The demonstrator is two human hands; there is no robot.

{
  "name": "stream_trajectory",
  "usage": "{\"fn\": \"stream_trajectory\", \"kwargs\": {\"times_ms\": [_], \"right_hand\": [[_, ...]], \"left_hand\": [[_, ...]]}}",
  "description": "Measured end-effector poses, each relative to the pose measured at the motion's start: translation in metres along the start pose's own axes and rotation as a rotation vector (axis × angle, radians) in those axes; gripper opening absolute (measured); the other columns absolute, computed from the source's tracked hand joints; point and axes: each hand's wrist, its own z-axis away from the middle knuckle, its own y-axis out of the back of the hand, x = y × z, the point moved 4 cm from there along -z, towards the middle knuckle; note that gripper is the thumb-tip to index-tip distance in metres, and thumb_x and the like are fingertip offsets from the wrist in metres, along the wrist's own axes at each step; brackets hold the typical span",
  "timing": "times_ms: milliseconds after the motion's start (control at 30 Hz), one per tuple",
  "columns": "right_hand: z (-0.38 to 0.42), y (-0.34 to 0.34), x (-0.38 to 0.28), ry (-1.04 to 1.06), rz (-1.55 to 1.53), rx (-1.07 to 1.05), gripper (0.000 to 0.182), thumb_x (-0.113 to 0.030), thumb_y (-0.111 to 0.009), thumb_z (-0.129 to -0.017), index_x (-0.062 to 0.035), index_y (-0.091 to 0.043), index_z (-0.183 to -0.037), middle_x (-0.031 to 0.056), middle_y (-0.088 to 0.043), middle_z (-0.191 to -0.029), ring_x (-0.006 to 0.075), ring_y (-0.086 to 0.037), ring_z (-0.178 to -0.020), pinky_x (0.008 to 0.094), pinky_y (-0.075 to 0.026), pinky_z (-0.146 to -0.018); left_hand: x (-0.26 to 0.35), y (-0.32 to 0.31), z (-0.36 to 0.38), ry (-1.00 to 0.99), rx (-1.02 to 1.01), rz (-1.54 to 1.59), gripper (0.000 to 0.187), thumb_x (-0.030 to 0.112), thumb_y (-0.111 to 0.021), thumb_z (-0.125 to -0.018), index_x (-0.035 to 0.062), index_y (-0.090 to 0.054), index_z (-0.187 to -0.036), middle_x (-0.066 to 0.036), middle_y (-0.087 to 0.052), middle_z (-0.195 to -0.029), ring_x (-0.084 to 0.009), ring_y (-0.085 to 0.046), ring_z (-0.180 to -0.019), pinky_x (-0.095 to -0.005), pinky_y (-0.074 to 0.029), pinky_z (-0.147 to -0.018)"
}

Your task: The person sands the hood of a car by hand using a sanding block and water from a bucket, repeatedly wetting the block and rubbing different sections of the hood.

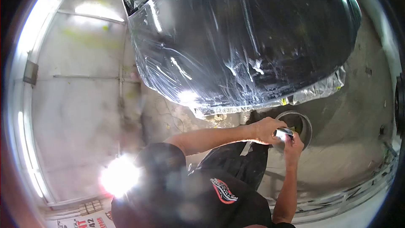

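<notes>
Head view: two hands grip a small shiny object above a bucket.
Left hand [266, 130] and right hand [293, 145] both clasp the shiny object [284, 133], beside a plastic-wrapped car [244, 38].

Paint booth — plastic-masked car [244, 38], concrete floor [350, 143].

Strong fisheye bending the frame edges into a dark vignette, white flare blooming below-left of the plastic-wrapped car [244, 38], streaky glare running across its film, haze softening the wall left of it, overall daylight-bright exposure.
</notes>
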Motion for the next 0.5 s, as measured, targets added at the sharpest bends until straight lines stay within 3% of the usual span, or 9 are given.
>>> {"fn": "stream_trajectory", "kwargs": {"times_ms": [67,100,167,200,267,300,367,433,500], "right_hand": [[0.014,-0.009,0.010,-0.166,-0.009,-0.031,0.043,-0.010,-0.074,-0.094,-0.0009,-0.062,-0.134,0.0044,-0.071,-0.107,0.0137,-0.066,-0.103,0.0273,-0.051,-0.096],[0.034,0.024,0.044,-0.203,-0.140,-0.076,0.043,-0.011,-0.076,-0.092,-0.0010,-0.063,-0.133,0.0057,-0.071,-0.108,0.0153,-0.066,-0.103,0.0300,-0.052,-0.095],[0.047,0.016,0.051,-0.228,-0.428,-0.169,0.043,-0.012,-0.078,-0.089,-0.0011,-0.066,-0.129,0.0083,-0.071,-0.109,0.0185,-0.067,-0.102,0.0354,-0.055,-0.094],[0.049,0.013,0.050,-0.160,-0.455,-0.147,0.049,-0.014,-0.083,-0.086,0.0018,-0.065,-0.130,0.0095,-0.071,-0.115,0.0195,-0.066,-0.108,0.0367,-0.052,-0.100],[0.046,0.016,0.044,-0.066,-0.401,-0.143,0.051,-0.015,-0.085,-0.084,-0.0015,-0.066,-0.130,0.0096,-0.071,-0.120,0.0200,-0.066,-0.112,0.0373,-0.050,-0.104],[0.047,0.018,0.048,0.023,-0.167,-0.115,0.049,-0.016,-0.084,-0.084,-0.0049,-0.069,-0.129,0.0094,-0.070,-0.123,0.0214,-0.067,-0.113,0.0368,-0.050,-0.102],[0.039,0.022,0.031,0.273,-0.093,0.026,0.049,-0.023,-0.083,-0.083,-0.0069,-0.070,-0.127,0.0116,-0.070,-0.126,0.0302,-0.064,-0.119,0.0414,-0.048,-0.105],[0.044,0.011,0.028,0.386,0.126,0.013,0.047,-0.028,-0.081,-0.085,-0.0073,-0.070,-0.125,0.0108,-0.069,-0.128,0.0341,-0.062,-0.120,0.0446,-0.047,-0.104],[0.042,-0.010,0.038,0.243,0.063,-0.127,0.043,-0.031,-0.078,-0.088,-0.0067,-0.071,-0.122,0.0123,-0.070,-0.125,0.0353,-0.064,-0.116,0.0448,-0.049,-0.100]], "left_hand": [[-0.019,-0.003,0.011,-0.055,0.012,-0.178,0.033,0.025,-0.073,-0.091,0.0042,-0.070,-0.117,-0.017,-0.073,-0.107,-0.0382,-0.069,-0.103,-0.0474,-0.055,-0.091],[-0.020,-0.055,-0.011,-0.021,-0.053,-0.201,0.030,0.022,-0.071,-0.092,0.0050,-0.071,-0.116,-0.017,-0.072,-0.107,-0.0379,-0.069,-0.102,-0.0474,-0.055,-0.090],[-0.020,-0.068,-0.011,0.049,-0.167,-0.292,0.024,0.018,-0.067,-0.094,0.0066,-0.072,-0.115,-0.016,-0.072,-0.106,-0.0374,-0.069,-0.100,-0.0475,-0.055,-0.088],[-0.012,-0.072,-0.008,-0.118,-0.129,-0.332,0.019,0.013,-0.066,-0.092,0.0089,-0.072,-0.109,-0.015,-0.070,-0.102,-0.0366,-0.069,-0.098,-0.0478,-0.054,-0.086],[-0.015,-0.083,-0.006,-0.206,-0.169,-0.442,0.020,0.011,-0.068,-0.085,0.0100,-0.071,-0.105,-0.013,-0.068,-0.098,-0.0365,-0.067,-0.095,-0.0486,-0.054,-0.083],[-0.006,-0.078,-0.004,-0.359,-0.160,-0.337,0.023,0.008,-0.070,-0.080,0.0103,-0.069,-0.103,-0.012,-0.067,-0.094,-0.0365,-0.066,-0.094,-0.0486,-0.053,-0.080],[-0.009,-0.078,-0.007,-0.297,-0.264,-0.485,0.025,0.006,-0.069,-0.079,0.0117,-0.069,-0.103,-0.011,-0.067,-0.095,-0.0348,-0.065,-0.095,-0.0469,-0.053,-0.082],[0.002,-0.071,-0.008,-0.221,-0.357,-0.579,0.022,0.010,-0.073,-0.083,0.0112,-0.069,-0.104,-0.008,-0.070,-0.100,-0.0320,-0.068,-0.095,-0.0419,-0.056,-0.081],[0.003,-0.065,-0.013,-0.240,-0.365,-0.518,0.033,0.007,-0.074,-0.085,0.0125,-0.067,-0.118,-0.008,-0.071,-0.116,-0.0297,-0.070,-0.101,-0.0408,-0.057,-0.085]]}}
